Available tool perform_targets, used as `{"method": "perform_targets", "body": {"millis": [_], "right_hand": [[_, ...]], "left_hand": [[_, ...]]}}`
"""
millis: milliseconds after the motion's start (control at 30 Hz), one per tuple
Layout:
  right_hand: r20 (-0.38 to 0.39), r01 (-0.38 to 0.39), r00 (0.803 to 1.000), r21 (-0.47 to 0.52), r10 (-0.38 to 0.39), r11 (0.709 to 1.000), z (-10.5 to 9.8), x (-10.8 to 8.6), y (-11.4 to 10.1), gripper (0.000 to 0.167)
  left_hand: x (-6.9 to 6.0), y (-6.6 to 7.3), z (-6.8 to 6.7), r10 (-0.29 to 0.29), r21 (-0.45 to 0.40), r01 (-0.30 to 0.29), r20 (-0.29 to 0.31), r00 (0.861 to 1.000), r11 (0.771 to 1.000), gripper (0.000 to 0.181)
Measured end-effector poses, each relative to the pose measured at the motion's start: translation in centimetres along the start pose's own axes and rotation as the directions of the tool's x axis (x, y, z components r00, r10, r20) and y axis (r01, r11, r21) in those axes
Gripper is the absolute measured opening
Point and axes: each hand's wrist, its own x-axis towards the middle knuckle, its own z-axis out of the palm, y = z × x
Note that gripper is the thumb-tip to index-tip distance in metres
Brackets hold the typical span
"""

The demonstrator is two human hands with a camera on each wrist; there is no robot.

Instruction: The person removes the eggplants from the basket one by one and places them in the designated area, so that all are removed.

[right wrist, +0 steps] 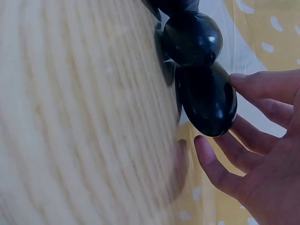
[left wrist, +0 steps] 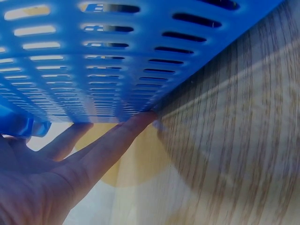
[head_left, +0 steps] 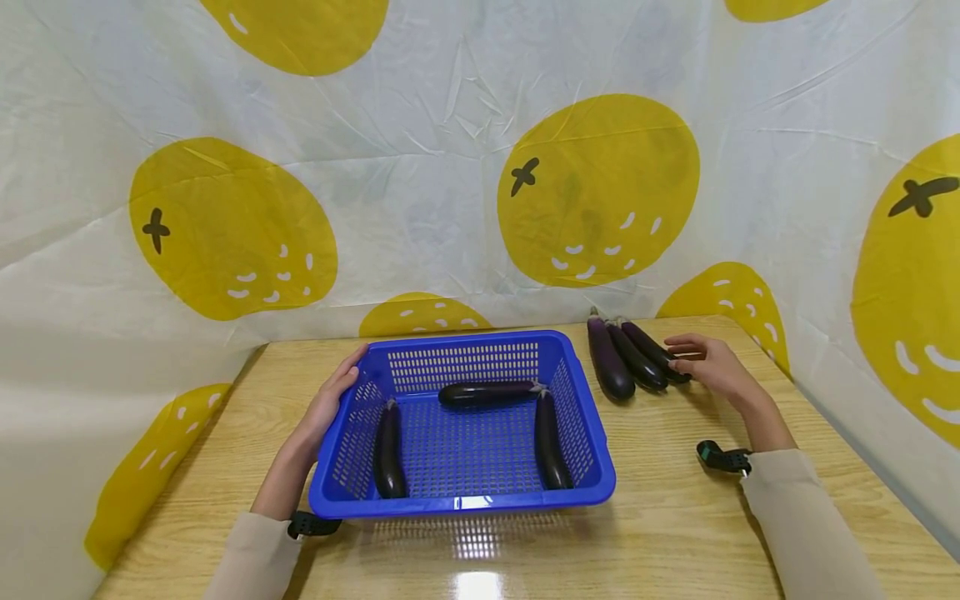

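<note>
A blue plastic basket (head_left: 465, 502) with slotted walls stands on the table. Inside it lie three eggplants: one along the left side (head_left: 389, 450), one across the back (head_left: 487, 394) and one on the right (head_left: 552, 442). My left hand (head_left: 327, 407) rests along the basket's left wall, its fingers (left wrist: 110, 147) fairly straight against the outside. Right of the basket, three more eggplants lie side by side: a left one (head_left: 609, 358), a middle one (head_left: 637, 358) and a right one (right wrist: 208, 101). My right hand (head_left: 712, 365) is at the right one's rounded end, fingers spread around it, not closed.
The wooden table (head_left: 645, 533) runs back to a white curtain (head_left: 420, 225) printed with big yellow fruit. Dark straps with small devices sit on both wrists, one (head_left: 311, 525) left and one (head_left: 723, 457) right.
</note>
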Motion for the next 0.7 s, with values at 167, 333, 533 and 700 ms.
{"method": "perform_targets", "body": {"millis": [167, 333, 533, 700], "right_hand": [[-0.008, -0.016, 1.0, -0.006, 0.016, 1.0, -0.5, 0.0, -0.2, 0.051], [-0.022, -0.01, 1.0, 0.007, 0.01, 1.0, -1.1, -0.1, -0.9, 0.051], [-0.054, 0.06, 0.997, 0.121, -0.054, 0.991, -1.7, -0.4, -2.3, 0.051], [-0.051, 0.084, 0.996, 0.165, -0.076, 0.983, -1.8, -0.6, -3.9, 0.054]], "left_hand": [[-0.1, 0.0, 0.0, 0.0, 0.001, 0.0, -0.001, 1.0, 1.0, 0.055], [-0.1, 0.1, 0.0, 0.002, 0.006, -0.002, -0.003, 1.0, 1.0, 0.056], [-0.1, 0.1, 0.1, 0.007, 0.003, -0.007, -0.003, 1.0, 1.0, 0.056], [0.0, 0.1, 0.1, 0.002, -0.01, -0.002, -0.008, 1.0, 1.0, 0.056]]}}
